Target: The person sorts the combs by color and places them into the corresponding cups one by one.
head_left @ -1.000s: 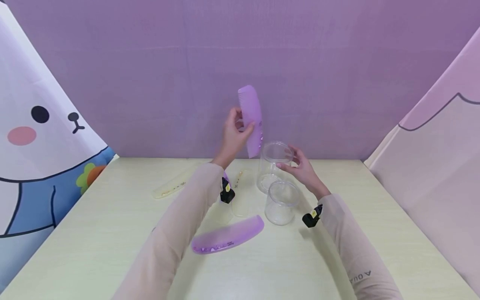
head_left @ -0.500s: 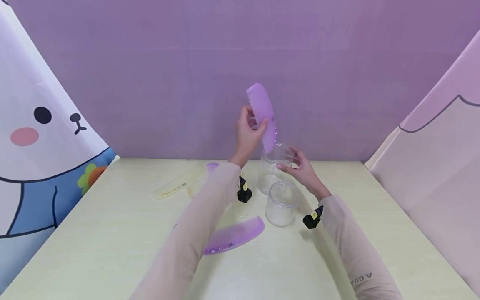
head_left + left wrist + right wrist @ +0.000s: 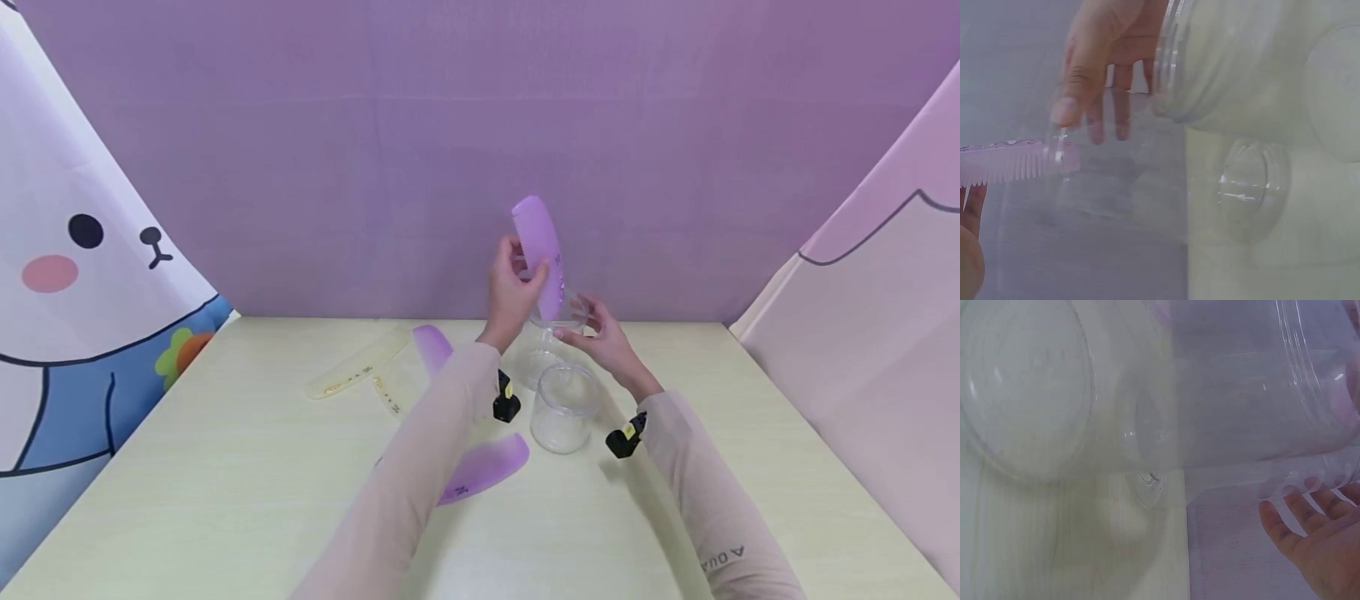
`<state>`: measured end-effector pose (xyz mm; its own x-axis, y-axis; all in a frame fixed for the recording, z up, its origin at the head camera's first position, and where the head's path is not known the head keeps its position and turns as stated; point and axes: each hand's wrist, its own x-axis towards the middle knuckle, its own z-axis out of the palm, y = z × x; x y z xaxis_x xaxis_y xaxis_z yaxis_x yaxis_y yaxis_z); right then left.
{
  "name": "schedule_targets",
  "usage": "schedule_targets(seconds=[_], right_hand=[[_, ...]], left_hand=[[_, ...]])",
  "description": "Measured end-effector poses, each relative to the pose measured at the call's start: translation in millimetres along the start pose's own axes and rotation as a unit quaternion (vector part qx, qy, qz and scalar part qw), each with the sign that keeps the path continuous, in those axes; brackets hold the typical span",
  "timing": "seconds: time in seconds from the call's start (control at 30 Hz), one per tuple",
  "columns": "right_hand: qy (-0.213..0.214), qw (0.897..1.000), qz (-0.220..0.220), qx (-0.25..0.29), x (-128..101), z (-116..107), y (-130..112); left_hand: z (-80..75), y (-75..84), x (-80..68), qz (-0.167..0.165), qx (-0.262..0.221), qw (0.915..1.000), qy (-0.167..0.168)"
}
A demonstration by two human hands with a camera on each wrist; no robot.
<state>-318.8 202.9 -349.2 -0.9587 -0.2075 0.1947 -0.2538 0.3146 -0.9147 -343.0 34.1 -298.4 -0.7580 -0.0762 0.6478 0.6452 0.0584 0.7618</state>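
1. Both arms wear thin, close-fitting, pale pinkish-beige sleeves (image 3: 420, 467) down to the wrists.
2. The right sleeve bears small dark lettering (image 3: 722, 553) on the forearm.
3. Each wrist carries a small black camera (image 3: 506, 406) with a yellow mark.
4. Both hands (image 3: 512, 287) are bare.

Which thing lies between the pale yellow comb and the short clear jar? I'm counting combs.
In the head view, a purple comb lies between the pale yellow comb and short clear jar, partly hidden by the left sleeve.
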Motion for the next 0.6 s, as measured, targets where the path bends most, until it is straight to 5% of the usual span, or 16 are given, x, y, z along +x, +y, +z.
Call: schedule_targets(seconds=[0.37, 0.6], right_hand=[[0.011, 1.000, -0.011, -0.015, 4, 1, 13], [0.010, 1.000, -0.016, -0.012, 5, 1, 12]], left_hand=[[2.4, -13.9, -14.3, -0.015, 0.024, 0.9996, -0.007], [-4.9, 8.7, -24.1, -0.019, 0.033, 0.9992, -0.013]])
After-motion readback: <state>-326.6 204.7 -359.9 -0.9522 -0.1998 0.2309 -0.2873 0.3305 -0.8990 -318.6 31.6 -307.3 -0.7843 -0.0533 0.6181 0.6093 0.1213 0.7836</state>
